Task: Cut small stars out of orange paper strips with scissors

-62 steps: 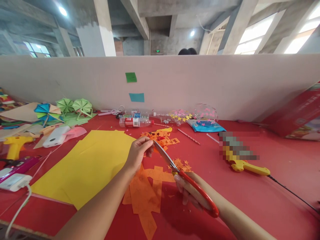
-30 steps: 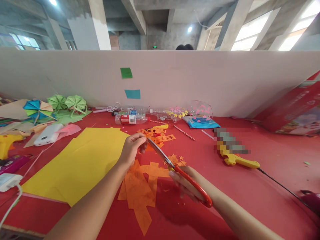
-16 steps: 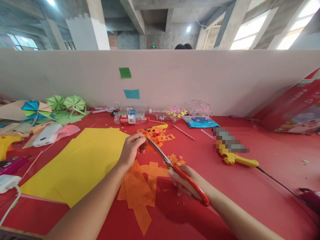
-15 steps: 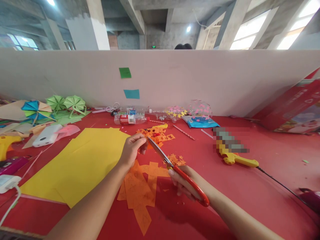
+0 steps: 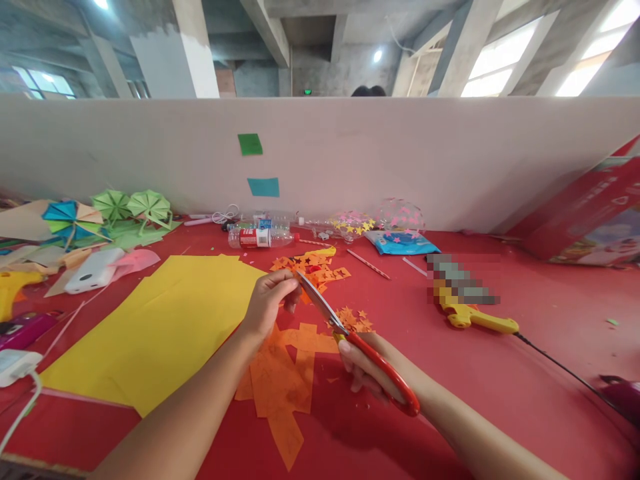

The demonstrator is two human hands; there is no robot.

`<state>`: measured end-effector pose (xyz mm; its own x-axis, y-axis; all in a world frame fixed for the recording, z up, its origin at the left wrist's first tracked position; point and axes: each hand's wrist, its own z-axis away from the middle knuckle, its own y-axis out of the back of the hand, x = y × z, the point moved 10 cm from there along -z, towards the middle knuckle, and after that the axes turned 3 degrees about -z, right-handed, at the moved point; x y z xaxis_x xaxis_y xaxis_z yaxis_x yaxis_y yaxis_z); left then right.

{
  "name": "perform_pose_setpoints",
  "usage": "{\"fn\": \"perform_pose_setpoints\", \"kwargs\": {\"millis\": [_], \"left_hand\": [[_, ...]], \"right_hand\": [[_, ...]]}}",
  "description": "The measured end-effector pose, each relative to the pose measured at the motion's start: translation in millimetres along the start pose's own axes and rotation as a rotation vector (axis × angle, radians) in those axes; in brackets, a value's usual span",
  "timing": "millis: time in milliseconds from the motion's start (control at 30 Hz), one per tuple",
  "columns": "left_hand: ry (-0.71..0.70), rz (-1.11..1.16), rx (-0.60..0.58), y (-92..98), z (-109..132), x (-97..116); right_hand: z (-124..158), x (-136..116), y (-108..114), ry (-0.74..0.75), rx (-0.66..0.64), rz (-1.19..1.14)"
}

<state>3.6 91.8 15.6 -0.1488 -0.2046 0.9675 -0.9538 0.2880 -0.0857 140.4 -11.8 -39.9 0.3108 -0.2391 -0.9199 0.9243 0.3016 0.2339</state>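
Nearby, orange scraps (image 5: 283, 380) and a yellow sheet (image 5: 165, 327) flank the scissors (image 5: 320, 305).

paper sheet (image 5: 165, 320) left of scissors (image 5: 350, 337), bottle (image 5: 260, 238) behind, glue gun (image 5: 475, 319) right

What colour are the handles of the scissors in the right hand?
Red loop handles of steel-bladed scissors; best in head view.

Bright daylight from blown-out windows (image 5: 505, 60) upper right; soft shadows; wide-angle bending at edges
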Motion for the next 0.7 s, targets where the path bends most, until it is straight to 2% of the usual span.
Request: {"fn": "perform_pose_setpoints", "kwargs": {"millis": [367, 700], "left_hand": [[0.035, 0.061, 0.016, 1.3, -0.7, -4.7], [0.030, 0.019, 0.016, 2.0, -0.2, -3.6]], "right_hand": [[-1.5, 0.7, -2.4, 0.005, 0.010, -0.016], [-2.2, -1.0, -1.9, -0.016, 0.004, -0.036]]}}
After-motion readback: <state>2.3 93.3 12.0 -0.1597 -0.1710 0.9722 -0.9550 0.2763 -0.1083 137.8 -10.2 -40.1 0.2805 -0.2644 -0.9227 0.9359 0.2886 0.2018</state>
